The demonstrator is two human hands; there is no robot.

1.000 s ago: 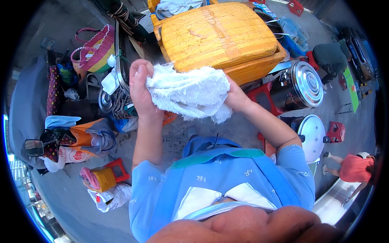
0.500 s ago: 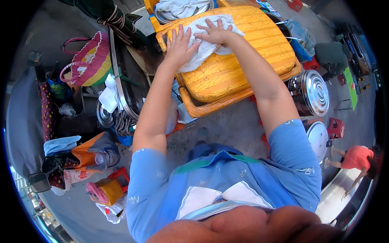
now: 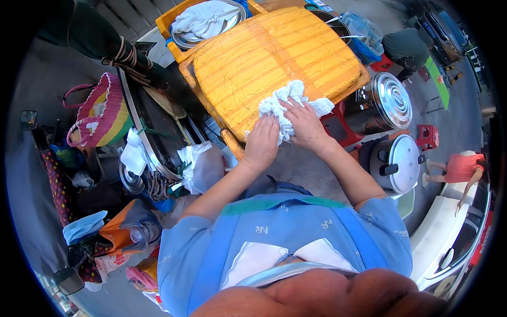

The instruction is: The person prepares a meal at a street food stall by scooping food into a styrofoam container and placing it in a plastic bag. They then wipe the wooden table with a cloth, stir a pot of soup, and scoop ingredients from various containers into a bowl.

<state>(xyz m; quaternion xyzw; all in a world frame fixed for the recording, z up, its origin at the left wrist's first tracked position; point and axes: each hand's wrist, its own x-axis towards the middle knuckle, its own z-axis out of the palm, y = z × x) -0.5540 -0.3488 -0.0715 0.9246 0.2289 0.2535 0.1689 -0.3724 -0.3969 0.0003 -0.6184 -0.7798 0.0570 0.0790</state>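
A white towel is bunched up at the near edge of a yellow ridged lid, which looks like the top of a cooler box wrapped in cracked tape. Both my hands are on this towel. My left hand has its fingers together, pressed against the towel's left side near the lid's front edge. Curled over the right side of the same towel is my right hand, gripping its folds. The fingertips of both hands are partly hidden in the cloth.
Behind the lid stands a metal tray with another white cloth. Lidded steel pots and a red stool are at the right. To the left are a striped woven basket and a white plastic bag. A person is at far right.
Both hands have drawn the towel from the lid's far left part toward me. It was spread flat under open palms; now it is bunched in my hands at the near edge.
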